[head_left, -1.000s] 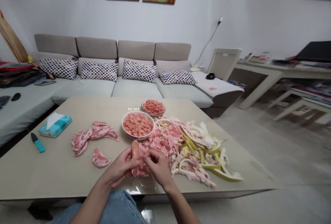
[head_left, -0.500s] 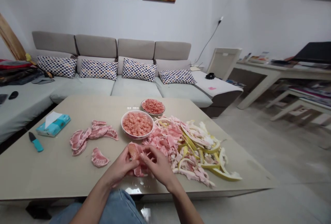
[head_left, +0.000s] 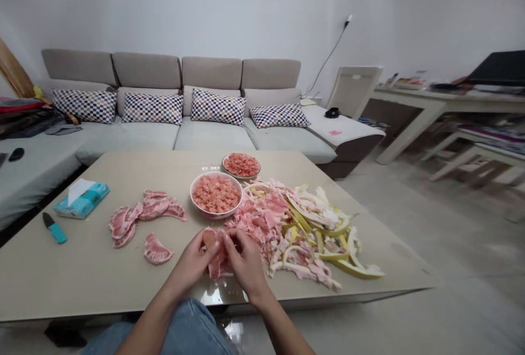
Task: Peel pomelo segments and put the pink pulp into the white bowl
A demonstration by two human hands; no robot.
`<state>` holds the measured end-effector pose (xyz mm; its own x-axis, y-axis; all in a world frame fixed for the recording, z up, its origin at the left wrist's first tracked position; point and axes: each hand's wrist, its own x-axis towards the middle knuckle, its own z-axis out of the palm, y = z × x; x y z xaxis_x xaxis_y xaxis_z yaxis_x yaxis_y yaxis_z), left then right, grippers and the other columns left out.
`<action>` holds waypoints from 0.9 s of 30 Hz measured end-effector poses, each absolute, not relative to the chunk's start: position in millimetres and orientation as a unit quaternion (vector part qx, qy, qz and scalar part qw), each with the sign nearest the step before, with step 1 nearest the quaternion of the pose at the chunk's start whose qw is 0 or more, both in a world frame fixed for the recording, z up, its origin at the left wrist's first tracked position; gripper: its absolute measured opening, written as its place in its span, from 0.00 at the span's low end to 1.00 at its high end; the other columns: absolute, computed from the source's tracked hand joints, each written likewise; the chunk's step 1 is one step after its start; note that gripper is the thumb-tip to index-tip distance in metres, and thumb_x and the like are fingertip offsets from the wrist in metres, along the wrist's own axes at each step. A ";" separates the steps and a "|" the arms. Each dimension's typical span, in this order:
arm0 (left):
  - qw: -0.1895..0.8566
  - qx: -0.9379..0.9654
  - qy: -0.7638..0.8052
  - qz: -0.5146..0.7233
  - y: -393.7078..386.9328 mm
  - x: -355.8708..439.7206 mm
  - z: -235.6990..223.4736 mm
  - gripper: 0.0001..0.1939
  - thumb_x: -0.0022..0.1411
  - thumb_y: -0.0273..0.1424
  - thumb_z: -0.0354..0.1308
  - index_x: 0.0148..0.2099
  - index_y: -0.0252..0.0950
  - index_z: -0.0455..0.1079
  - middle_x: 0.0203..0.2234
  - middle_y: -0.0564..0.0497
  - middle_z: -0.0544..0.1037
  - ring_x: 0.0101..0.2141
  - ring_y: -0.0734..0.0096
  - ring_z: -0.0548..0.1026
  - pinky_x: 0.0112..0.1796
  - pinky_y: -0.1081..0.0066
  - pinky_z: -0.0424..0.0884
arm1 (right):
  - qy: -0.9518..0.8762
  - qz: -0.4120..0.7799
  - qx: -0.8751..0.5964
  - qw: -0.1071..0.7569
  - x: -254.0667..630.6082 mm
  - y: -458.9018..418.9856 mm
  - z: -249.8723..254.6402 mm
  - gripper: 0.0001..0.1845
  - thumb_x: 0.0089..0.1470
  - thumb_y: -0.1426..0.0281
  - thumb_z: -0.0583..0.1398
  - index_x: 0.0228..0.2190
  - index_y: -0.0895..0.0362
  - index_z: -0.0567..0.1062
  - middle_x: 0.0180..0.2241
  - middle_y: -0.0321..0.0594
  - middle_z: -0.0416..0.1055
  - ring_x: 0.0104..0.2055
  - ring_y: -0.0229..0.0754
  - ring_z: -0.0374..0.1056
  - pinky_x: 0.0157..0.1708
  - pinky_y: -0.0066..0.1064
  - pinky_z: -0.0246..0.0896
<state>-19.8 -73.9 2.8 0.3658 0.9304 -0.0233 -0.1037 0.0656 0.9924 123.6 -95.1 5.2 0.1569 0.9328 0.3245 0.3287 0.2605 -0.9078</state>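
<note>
Between my two hands, over the table's front edge, is a partly peeled pomelo segment [head_left: 215,267] with pink flesh showing. My left hand [head_left: 192,259] is closed on its left side, thumb on top. My right hand [head_left: 245,262] pinches the segment's right side near its membrane. Just beyond them stands a white bowl [head_left: 216,196] filled with pink pomelo flesh. Behind it a dark-rimmed plate [head_left: 241,166] holds more flesh. To the left lie several unpeeled pomelo segments [head_left: 158,207] and a single one [head_left: 157,249] closer to me.
Right of the bowl spreads a heap of pink membranes [head_left: 262,215] and yellow-green pomelo rind [head_left: 356,271]. On the table's left side are a blue tissue pack [head_left: 84,202] and a knife with a turquoise handle [head_left: 57,232]. A grey sofa [head_left: 213,136] stands behind the table [head_left: 102,284].
My right hand has shifted slightly left and its fingers have drawn closer to my left hand on the segment. The camera view has moved a little.
</note>
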 end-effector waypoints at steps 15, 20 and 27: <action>0.733 0.427 0.361 0.386 -81.2 -18.3 6.3 0.20 0.57 0.44 0.62 0.46 0.37 0.68 0.34 0.51 0.73 0.33 0.66 0.74 0.32 0.67 0.74 | -0.523 0.244 -0.558 0.596 120.0 -96.4 3.2 0.11 0.56 0.64 0.60 0.29 0.57 0.78 0.28 0.41 0.77 0.30 0.43 0.71 0.32 0.31 0.64; 0.726 0.393 0.365 0.431 -79.4 -18.4 10.2 0.21 0.56 0.42 0.64 0.48 0.37 0.66 0.38 0.49 0.75 0.34 0.65 0.76 0.31 0.68 0.76 | -0.479 0.244 -0.574 0.618 129.8 -91.7 0.0 0.14 0.56 0.61 0.60 0.29 0.58 0.78 0.28 0.41 0.77 0.29 0.42 0.71 0.32 0.31 0.64; 0.696 0.378 0.348 0.501 -75.7 -19.7 13.0 0.21 0.57 0.39 0.64 0.50 0.37 0.65 0.44 0.46 0.75 0.36 0.66 0.78 0.31 0.70 0.78 | -0.441 0.238 -0.578 0.644 137.1 -90.7 -4.4 0.16 0.55 0.59 0.60 0.28 0.59 0.78 0.26 0.40 0.76 0.30 0.43 0.70 0.33 0.31 0.65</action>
